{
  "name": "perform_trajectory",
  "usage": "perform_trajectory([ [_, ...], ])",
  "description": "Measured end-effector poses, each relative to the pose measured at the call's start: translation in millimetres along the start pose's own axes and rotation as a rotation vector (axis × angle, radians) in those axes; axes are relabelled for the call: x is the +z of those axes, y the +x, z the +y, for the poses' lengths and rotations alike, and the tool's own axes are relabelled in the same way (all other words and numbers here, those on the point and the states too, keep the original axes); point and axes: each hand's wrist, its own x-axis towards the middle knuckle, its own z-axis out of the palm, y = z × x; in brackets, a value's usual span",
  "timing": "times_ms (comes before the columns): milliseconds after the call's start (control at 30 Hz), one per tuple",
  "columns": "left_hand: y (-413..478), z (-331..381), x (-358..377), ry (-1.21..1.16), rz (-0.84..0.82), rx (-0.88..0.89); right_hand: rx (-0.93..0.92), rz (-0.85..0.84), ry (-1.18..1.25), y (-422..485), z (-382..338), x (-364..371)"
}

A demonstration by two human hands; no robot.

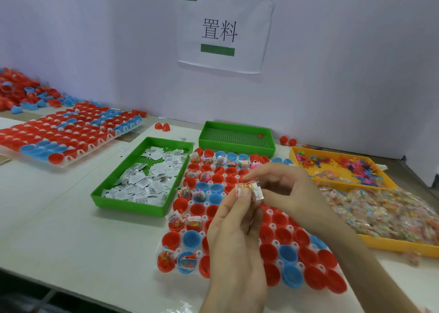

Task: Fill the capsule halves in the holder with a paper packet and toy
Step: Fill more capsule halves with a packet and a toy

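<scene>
A white holder (275, 211) in front of me carries red and blue capsule halves (287, 253). Several halves along its far rows and left edge hold small clear packets of coloured beads. Above the holder's middle, my left hand (234, 236) and my right hand (285, 187) together pinch one clear packet of coloured beads (249, 189). A green tray (133, 203) to the left holds white paper packets (152, 177). The yellow tray (384, 244) on the right is piled with clear bead packets, and behind it another yellow tray (297, 153) holds loose coloured toys.
A second green tray (235, 146) at the back holds one small red piece. At far left sits another holder (64, 132) of red and blue halves, with a loose pile (21, 92) behind it. A paper sign (221, 30) hangs on the wall. Stray red halves (162, 126) lie near the wall.
</scene>
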Motion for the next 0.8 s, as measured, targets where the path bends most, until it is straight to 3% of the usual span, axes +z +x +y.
perform_trajectory([
  [233, -0.3, -3.0, -2.4, 0.048, 0.021, 0.031, 0.02, -0.1, 0.053, -5.3, 1.9, -10.4],
  [400, -0.9, -9.0, -2.4, 0.116, -0.1, -0.011, 0.069, -0.206, 0.294, -5.8, 1.0, -20.7],
  [600, -2.2, -14.1, -4.4, 0.197, -0.154, -0.075, 0.02, -0.178, 0.208, -9.3, 1.9, -28.8],
  [800, 1.4, -12.1, -7.5, 0.256, -0.218, -0.102, 0.057, -0.291, 0.26, -11.2, -2.1, -34.8],
])
